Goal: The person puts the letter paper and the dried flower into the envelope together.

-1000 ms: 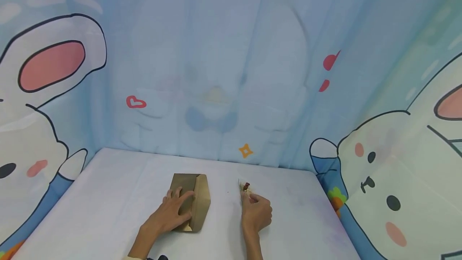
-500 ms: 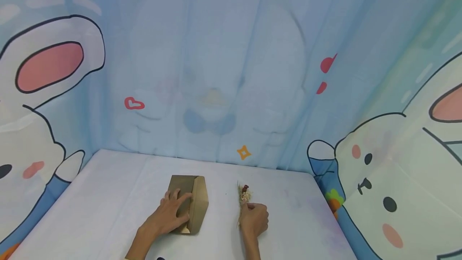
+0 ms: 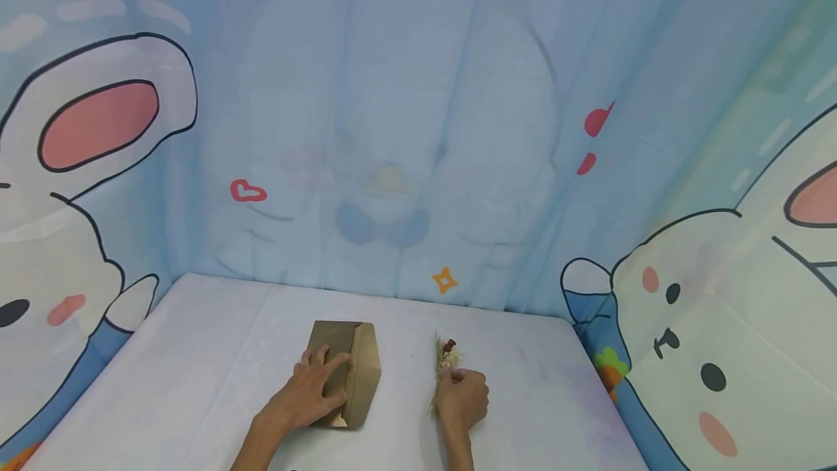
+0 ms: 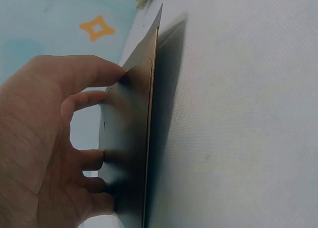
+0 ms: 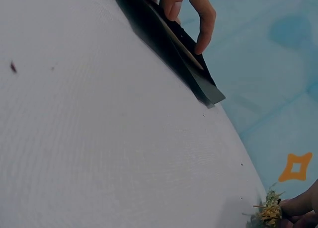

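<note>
A gold envelope (image 3: 366, 376) lies on the white table, its flap side toward the right. My left hand (image 3: 306, 392) rests on it with spread fingers; in the left wrist view the fingertips press on the envelope's face (image 4: 130, 123). To the right, my right hand (image 3: 463, 398) pinches a small bunch of dried flowers (image 3: 448, 355) with pale blooms and a dark red one. The thin stems run down beside the hand. At the lower right corner of the right wrist view, the flowers show beside the fingers (image 5: 298, 208), partly cut off.
A white cloth covers the table (image 3: 536, 391). Behind it hangs a blue curtain (image 3: 392, 129) printed with cartoon rabbits, close to the table's far edge. A small dark speck (image 5: 13, 67) lies on the cloth in the right wrist view.
My right hand has drawn slightly back toward me along the flowers, so more blooms and stems show. The left hand stays on the envelope.
</note>
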Motion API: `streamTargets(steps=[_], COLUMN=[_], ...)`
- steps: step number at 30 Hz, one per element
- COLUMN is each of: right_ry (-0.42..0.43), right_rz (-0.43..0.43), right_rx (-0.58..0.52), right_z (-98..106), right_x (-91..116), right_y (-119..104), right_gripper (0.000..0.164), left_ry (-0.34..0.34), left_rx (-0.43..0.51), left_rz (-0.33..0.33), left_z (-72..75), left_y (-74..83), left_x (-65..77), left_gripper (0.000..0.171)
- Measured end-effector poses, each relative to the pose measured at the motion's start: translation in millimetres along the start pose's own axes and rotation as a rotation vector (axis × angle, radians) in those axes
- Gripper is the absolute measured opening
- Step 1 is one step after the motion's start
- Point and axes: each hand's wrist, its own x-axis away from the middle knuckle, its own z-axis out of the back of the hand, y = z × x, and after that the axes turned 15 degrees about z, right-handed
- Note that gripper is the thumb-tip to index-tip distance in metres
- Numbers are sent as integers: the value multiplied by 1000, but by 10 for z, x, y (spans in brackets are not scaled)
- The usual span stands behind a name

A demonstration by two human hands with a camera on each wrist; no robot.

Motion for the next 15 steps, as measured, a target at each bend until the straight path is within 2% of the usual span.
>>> streamTargets(steps=[7, 15], right_ry=[13, 20], right_rz=[30, 116], right_rx=[-32, -106], right_z=[13, -26], right_x=[12, 83], right_y=[-119, -263], right_gripper=[13, 13], left_ry=[-3, -15], left_rx=[-4, 4], left_rz=[22, 30], left_z=[8, 17], left_y=[0, 16], left_x=[13, 23], left_gripper=[64, 65])
